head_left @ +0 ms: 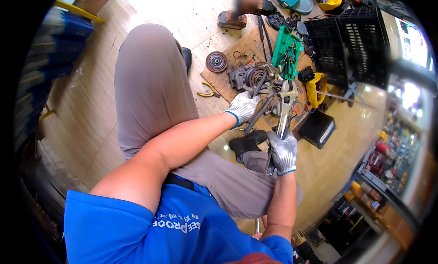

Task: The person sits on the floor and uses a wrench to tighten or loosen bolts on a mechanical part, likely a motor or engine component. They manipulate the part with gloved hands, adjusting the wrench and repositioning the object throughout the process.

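My left hand (245, 107), in a white knit glove with a grey palm, closes round the lower end of a dark metal bar (260, 83). The bar slants up beside a greasy round machine part with a pulley (248, 77). My right hand (284, 151), gloved the same way, grips the handle of a large silver adjustable wrench (285, 107). The wrench's jaw end points away from me, over small metal parts on the cardboard sheet (214, 78). Whether the jaws touch a part I cannot tell. Another dark bar (260, 113) lies between my hands.
A loose pulley (216, 61) and yellow-handled pliers (208, 90) lie left of the machine part. Beyond are a green tool case (286, 53) and a cordless power tool (233, 19). Black crates (344, 42), a yellow container (315, 90) and a black box (317, 129) stand right.
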Tool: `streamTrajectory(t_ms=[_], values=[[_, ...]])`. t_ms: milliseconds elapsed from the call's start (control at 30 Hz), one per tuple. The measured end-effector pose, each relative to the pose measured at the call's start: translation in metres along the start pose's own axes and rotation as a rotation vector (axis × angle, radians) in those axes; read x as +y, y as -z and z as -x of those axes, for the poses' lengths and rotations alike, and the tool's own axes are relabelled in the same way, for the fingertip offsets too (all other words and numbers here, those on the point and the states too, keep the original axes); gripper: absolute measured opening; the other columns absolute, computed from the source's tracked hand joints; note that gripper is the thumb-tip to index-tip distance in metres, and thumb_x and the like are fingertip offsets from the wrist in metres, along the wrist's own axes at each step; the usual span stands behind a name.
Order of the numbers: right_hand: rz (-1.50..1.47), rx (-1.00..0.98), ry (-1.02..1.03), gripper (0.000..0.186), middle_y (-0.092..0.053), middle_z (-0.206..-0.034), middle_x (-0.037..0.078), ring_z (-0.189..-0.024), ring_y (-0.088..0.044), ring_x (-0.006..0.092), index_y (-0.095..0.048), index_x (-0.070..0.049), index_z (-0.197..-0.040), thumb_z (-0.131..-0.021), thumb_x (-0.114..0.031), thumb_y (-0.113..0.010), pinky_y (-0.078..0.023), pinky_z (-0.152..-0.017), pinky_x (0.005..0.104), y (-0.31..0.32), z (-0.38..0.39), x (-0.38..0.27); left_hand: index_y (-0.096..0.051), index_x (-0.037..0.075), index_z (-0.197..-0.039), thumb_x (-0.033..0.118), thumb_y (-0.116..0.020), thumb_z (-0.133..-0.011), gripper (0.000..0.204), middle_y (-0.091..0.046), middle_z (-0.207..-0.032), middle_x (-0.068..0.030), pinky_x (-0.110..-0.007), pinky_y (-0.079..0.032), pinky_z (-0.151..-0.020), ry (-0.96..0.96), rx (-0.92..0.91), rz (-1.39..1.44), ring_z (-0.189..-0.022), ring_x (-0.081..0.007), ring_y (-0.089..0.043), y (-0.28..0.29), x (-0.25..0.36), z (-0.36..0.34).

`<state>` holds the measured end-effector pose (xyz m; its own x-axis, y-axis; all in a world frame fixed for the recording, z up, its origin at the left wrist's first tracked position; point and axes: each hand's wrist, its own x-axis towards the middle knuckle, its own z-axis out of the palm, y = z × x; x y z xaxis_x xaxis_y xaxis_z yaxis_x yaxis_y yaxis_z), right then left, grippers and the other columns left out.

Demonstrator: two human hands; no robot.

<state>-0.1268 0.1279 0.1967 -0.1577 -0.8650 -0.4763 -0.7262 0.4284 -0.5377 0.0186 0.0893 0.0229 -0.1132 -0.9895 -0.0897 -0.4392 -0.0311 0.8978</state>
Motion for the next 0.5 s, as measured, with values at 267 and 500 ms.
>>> streamTrajectory(t_ms=[267, 500], values=[[0.088, 0.021, -0.027, 0.038, -0.064, -0.070, 0.018, -0.066, -0.063, 0.0313, -0.063, 0.002, -0.089, -0.079, -0.033, -0.075, -0.048, -0.063, 0.0433, 0.000, 0.000, -0.003, -0.056, 0.013, -0.134, 0.025, -0.058, -0.099, 0.037, -0.050, -0.067, 0.0021, -0.028, -0.038, -0.043, 0.600, -0.114, 0.888, -0.051, -0.0097, -0.044, 0.015, 0.034, 0.010], [0.084, 0.023, -0.041, 0.037, -0.063, -0.069, 0.017, -0.065, -0.062, 0.0279, -0.063, 0.002, -0.089, -0.079, -0.031, -0.076, -0.048, -0.063, 0.0412, 0.003, -0.001, 0.002, -0.054, 0.010, -0.136, 0.017, -0.060, -0.097, 0.040, -0.057, -0.071, -0.0014, -0.028, -0.047, -0.046, 0.799, -0.137, 1.199, -0.053, -0.0123, -0.053, 0.032, 0.048, 0.007]])
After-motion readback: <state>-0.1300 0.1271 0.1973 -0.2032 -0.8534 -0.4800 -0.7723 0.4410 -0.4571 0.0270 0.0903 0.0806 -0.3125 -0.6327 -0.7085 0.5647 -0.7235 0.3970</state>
